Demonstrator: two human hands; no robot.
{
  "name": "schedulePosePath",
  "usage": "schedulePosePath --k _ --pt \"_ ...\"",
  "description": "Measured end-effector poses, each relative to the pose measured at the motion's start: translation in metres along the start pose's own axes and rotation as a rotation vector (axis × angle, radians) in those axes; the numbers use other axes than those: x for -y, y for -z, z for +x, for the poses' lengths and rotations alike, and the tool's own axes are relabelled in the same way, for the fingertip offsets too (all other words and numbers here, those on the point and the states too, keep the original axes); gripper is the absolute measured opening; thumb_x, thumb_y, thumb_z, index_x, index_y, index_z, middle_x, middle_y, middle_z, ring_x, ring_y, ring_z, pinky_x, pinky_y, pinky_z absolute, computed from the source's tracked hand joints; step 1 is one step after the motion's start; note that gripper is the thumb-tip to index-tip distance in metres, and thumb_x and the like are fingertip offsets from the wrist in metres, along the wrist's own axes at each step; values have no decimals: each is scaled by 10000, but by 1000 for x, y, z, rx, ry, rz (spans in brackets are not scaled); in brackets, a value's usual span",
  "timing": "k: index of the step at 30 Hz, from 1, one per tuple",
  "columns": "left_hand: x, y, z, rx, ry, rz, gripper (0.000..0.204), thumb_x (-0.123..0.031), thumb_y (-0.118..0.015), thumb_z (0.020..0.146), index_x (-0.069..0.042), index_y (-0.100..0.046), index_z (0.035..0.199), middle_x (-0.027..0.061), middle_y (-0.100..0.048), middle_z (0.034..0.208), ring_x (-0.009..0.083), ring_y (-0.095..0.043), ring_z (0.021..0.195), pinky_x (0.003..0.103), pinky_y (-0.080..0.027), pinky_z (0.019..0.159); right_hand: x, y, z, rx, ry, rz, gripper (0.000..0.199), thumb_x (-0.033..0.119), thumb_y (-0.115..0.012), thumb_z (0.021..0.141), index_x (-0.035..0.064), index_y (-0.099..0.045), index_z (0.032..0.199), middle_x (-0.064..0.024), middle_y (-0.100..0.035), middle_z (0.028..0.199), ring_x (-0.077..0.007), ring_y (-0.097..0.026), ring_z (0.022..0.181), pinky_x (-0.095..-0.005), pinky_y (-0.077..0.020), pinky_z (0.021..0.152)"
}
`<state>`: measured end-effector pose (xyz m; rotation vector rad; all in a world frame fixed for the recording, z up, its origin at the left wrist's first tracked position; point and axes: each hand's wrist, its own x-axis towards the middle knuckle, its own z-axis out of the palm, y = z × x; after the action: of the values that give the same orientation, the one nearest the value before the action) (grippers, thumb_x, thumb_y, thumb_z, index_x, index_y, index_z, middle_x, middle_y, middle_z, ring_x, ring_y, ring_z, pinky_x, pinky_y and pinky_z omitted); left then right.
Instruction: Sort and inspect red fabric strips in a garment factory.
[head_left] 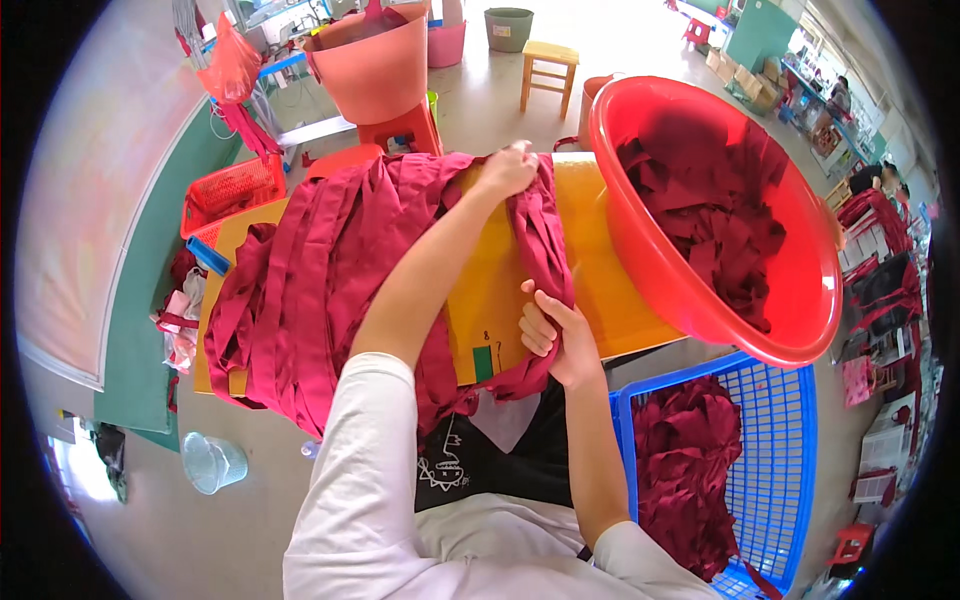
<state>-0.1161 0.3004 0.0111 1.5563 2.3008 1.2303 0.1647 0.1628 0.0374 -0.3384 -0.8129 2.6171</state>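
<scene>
Long maroon fabric strips [330,260] lie in overlapping folds across the yellow tabletop [500,290]. At the table's far edge, my left hand [511,170] is closed on the top of a maroon strip bundle [540,225], its fingertips partly hidden. That bundle hangs down the right side of the pile and curves back toward me at the near edge. Lower along it, my right hand [558,335] grips the same strips, thumb up and fingers curled. Beside my right hand, a small green mark [483,363] shows on the tabletop.
A large red basin [620,230] with maroon fabric stands tilted at the table's right. Below it sits a blue basket [775,450] of maroon pieces. A pink tub [375,70], a wooden stool [548,75] and a red crate [235,195] stand beyond. A clear bin [214,463] is at left.
</scene>
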Motion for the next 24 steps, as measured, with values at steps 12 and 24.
schedulePosePath --k 12,24 --pt "-16 182 -117 283 42 839 371 -428 -615 809 -67 -692 847 167 -710 928 359 -681 907 475 -543 818 3 2 4 55 20 -4 236 191 -481 1019 6 -562 1142 47 -311 537 -79 -318 428 -243 -274 424" --pt "-95 154 -169 207 -137 172 290 -257 -606 857 16 -632 761 243 -644 787 407 -662 820 513 -509 754 -5 -3 15 -70 -1 -172 351 211 -540 1001 -79 -574 1196 -204 -663 1149 -290 -667 1052 -377 -534 964"
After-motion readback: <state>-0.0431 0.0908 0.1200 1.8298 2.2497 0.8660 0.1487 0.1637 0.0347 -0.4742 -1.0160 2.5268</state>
